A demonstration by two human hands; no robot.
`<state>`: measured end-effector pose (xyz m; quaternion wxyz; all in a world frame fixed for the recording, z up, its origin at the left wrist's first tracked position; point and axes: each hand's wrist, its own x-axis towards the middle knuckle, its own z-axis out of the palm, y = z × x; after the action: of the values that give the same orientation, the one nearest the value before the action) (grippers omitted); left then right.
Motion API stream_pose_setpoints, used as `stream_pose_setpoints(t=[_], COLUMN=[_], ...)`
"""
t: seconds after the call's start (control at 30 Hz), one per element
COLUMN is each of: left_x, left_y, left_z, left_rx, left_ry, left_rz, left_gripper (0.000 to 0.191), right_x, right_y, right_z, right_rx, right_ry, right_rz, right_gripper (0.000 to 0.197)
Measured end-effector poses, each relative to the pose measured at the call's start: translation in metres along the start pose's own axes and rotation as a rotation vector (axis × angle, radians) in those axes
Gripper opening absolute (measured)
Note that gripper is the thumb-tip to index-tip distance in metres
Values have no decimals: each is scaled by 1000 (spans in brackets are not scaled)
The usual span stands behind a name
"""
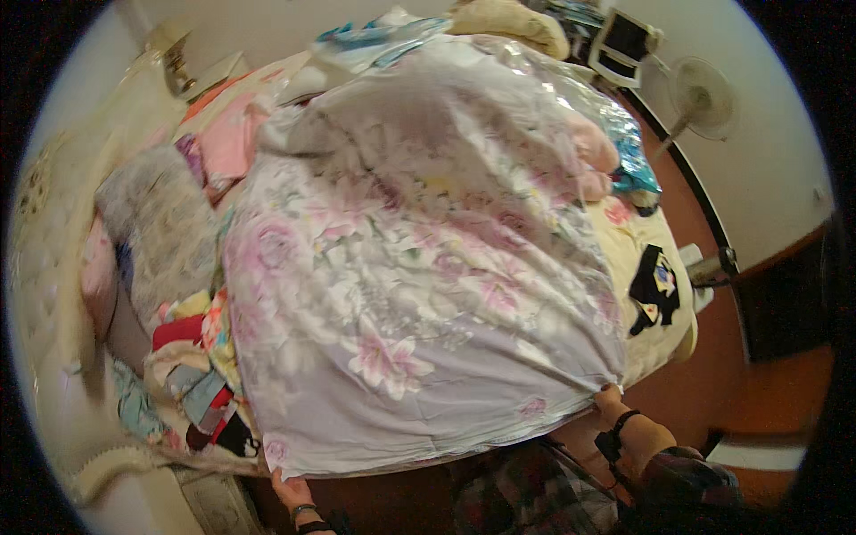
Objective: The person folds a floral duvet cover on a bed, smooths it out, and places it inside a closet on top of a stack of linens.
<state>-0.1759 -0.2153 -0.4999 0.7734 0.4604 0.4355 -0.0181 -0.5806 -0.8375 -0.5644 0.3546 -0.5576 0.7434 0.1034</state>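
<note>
A large floral cloth [401, 281], likely a duvet cover or sheet, spreads over the bed, pale lilac and white with pink blooms. At its near left corner, my left hand [293, 493] pinches the fabric. My right hand [608, 396] grips the near right corner, and creases fan out from there across the cloth. The near edge runs between both hands, above my checked clothing. The far end of the cloth lies in folds near clear plastic wrapping [568, 83]. What lies beneath the cloth is hidden.
Folded clothes [194, 374] and a grey plush cushion or blanket [164, 227] lie left, beside the tufted headboard [50, 267]. A black garment [655, 287] rests on the yellow bedding [622, 247] at right. Beyond stand a fan [701, 100] and a monitor [622, 47].
</note>
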Motion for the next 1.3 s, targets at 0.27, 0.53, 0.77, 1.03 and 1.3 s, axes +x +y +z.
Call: stream_pose_setpoints(t=[0.27, 0.53, 0.77, 1.03, 1.3], left_x=[38, 56, 12, 30, 47], left_y=[-18, -28, -21, 12, 64], left_z=[9, -34, 12, -19, -71], left_rx=[369, 667, 460, 1011, 793], left_ry=[-70, -112, -60, -242, 47], left_rz=[-49, 358, 25, 235, 232], left_gripper=[64, 55, 59, 63, 62], right_x=[0, -4, 32, 27, 32], right_y=[9, -7, 10, -3, 31], right_z=[8, -11, -46, -56, -70], right_rx=[335, 251, 207, 179, 275], right_ry=[97, 239, 245, -64, -158], right_rz=[-262, -71, -46, -169, -327], right_gripper=[52, 66, 79, 58, 35])
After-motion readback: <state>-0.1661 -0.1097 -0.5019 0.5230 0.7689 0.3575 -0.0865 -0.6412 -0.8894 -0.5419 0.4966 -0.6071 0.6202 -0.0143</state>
